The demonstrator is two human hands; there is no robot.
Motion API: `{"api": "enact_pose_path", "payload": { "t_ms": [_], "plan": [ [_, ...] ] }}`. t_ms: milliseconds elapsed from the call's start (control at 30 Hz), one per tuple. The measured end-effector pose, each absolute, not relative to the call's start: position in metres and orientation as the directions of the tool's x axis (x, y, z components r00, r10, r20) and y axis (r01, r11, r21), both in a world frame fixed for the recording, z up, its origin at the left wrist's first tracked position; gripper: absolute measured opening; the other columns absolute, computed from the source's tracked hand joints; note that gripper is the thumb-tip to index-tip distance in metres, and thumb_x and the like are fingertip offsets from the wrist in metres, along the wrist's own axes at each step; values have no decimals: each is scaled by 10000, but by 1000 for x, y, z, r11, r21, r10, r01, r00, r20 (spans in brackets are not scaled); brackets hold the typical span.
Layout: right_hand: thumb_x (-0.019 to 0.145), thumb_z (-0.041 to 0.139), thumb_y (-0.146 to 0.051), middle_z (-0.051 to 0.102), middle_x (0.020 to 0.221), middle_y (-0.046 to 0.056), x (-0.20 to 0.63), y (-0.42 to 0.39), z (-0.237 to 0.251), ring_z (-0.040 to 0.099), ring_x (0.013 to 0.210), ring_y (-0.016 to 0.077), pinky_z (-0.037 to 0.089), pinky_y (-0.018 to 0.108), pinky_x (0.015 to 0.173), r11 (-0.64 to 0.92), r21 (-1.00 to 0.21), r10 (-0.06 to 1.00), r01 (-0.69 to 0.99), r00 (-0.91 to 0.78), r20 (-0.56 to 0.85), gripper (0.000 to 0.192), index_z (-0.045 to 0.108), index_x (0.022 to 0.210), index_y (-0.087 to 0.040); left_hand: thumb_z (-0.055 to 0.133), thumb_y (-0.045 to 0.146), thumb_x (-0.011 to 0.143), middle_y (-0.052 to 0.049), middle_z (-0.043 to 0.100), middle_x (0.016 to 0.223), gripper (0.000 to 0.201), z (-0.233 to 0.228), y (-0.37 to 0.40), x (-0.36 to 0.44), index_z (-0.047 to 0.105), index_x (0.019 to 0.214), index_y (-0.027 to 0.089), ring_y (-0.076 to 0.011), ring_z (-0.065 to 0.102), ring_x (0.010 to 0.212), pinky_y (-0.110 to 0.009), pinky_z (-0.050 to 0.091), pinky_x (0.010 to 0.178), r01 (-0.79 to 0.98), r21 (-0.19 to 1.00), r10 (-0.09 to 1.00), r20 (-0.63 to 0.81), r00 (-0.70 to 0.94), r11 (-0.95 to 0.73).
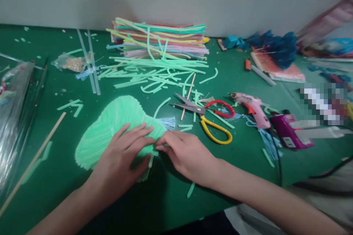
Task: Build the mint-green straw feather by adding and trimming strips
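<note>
A mint-green fuzzy shape (pixel 121 112) made of pipe cleaners laid side by side rests on the green table, wide at the left and narrowing to the right. My left hand (pixel 124 154) holds it, fingers across its top and thumb at the lower edge. At the narrow end, my right hand (pixel 190 154) is closed, with thumb and fingertips pinching the shape's edge. What exactly lies between those fingertips is hidden. Just past my right hand lie open scissors (pixel 202 112) with one red and one yellow handle. A pale blue tassel (pixel 168 122) shows behind the shape.
Loose green pipe cleaners (pixel 154 73) lie before a multicoloured bundle (pixel 165 40) at the back. To the right are a pink glue gun (pixel 255 108) and a purple box (pixel 291 132) with a cable. A wooden stick (pixel 41 148) and plastic-wrapped rods (pixel 16 117) lie left.
</note>
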State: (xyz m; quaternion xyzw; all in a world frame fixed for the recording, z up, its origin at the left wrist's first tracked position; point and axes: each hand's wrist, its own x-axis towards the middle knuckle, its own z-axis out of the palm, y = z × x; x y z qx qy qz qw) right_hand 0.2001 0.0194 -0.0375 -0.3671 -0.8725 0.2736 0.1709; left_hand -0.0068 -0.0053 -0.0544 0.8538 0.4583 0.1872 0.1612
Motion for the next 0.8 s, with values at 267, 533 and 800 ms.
{"api": "enact_pose_path", "payload": {
  "t_ms": [267,533,800],
  "plan": [
    [939,383,-110,598,717,59,190,12,-33,501,661,177,378,287,600,731,-429,638,530,-754,157,214,576,850,-136,578,237,866,-75,618,1333,359,-57,-6,-10,482,1212,229,-229,478,1319,-506,265,1148,716,487,855,152,495,-501],
    [923,560,-174,694,877,47,204,16,-36,629,810,150,467,241,734,513,-734,778,445,-601,180,69,626,935,-159,602,169,863,-72,520,1418,237,-46,-14,-19,596,1084,254,-268,338,1403,-606,213,1150,614,493,761,175,624,-616],
    [914,565,-158,691,899,69,203,17,-39,640,860,158,484,252,779,464,-769,788,439,-601,133,97,660,920,-139,594,83,861,-94,623,1266,226,-52,-17,-17,665,1009,239,-280,498,1270,-627,293,1103,600,450,743,286,605,-661]
  ]
}}
